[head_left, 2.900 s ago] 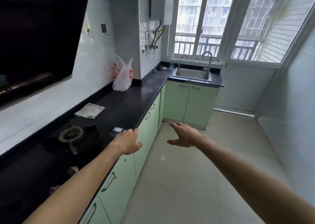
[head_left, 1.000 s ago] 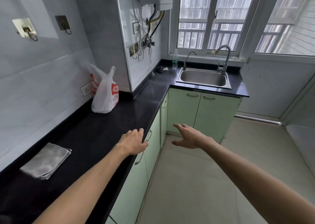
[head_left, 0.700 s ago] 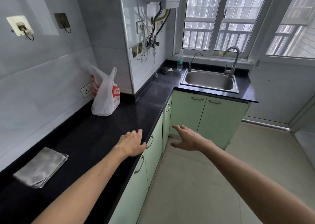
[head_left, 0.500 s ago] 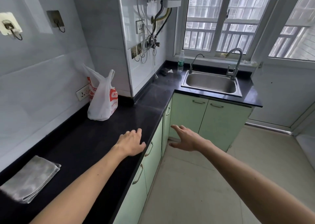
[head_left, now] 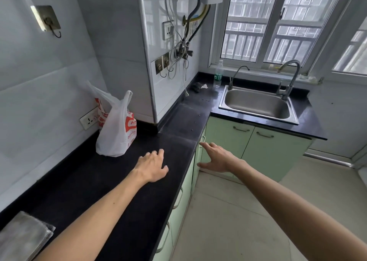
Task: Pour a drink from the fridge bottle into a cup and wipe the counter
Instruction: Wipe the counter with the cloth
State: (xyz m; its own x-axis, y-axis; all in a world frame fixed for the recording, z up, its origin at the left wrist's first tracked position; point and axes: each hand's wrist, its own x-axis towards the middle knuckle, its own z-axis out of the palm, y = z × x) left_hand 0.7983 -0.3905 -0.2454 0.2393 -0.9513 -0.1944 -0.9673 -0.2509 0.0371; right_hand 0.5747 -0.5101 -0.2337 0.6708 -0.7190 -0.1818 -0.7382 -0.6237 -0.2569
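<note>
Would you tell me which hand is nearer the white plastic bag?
Left. The left hand is over the counter beside the bag; the right hand is farther right, off the counter.

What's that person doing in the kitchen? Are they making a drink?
Not yet. Both of the person's hands are empty. The left hand is spread low over the black counter. The right hand reaches out open in front of the green cabinets. A white plastic bag stands by the wall, a folded grey cloth lies at the near end, and a small bottle stands beside the sink. No cup or fridge is in view.
</note>
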